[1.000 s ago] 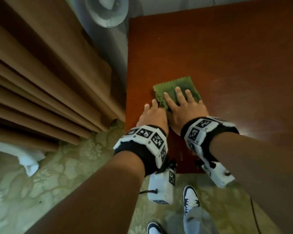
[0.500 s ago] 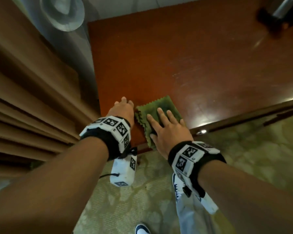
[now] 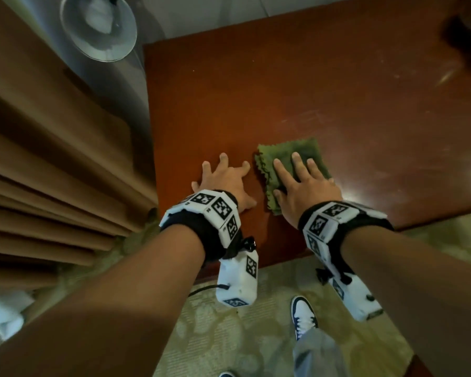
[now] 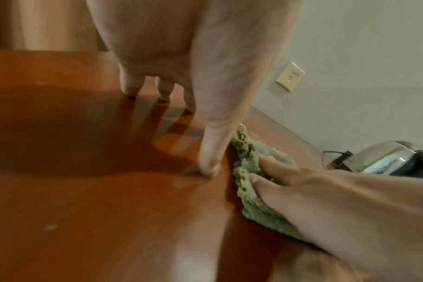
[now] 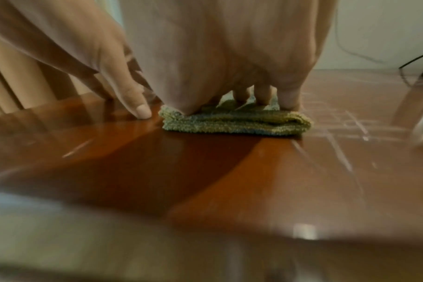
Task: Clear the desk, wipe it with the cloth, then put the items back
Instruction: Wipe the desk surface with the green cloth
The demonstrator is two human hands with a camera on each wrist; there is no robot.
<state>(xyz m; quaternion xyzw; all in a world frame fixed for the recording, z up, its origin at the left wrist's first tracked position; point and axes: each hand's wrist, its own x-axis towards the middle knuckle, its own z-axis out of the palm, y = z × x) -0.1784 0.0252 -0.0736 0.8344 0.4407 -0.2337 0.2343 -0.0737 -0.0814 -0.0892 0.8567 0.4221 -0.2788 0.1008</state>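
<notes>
A folded green cloth point(image 3: 288, 161) lies on the red-brown desk point(image 3: 337, 91) near its front left corner. My right hand point(image 3: 302, 180) presses flat on the cloth with straight, spread fingers. My left hand point(image 3: 223, 178) rests flat on the bare desk just left of the cloth, fingers spread. In the left wrist view the left fingers point(image 4: 209, 150) touch the wood beside the cloth point(image 4: 249, 171). The right wrist view shows the cloth point(image 5: 237, 122) folded in layers under the right palm, with the left hand's thumb point(image 5: 135, 103) beside it.
Brown curtains point(image 3: 52, 159) hang left of the desk, with a round lamp base point(image 3: 98, 25) at the back left. A metal kettle point(image 4: 387, 160) with a cord stands at the desk's far right by the wall. Patterned carpet point(image 3: 229, 336) and my shoe point(image 3: 303, 317) are below.
The right hand has slid the cloth to the right and farther onto the desk, away from the left hand. The left fingers have spread wider on the wood.
</notes>
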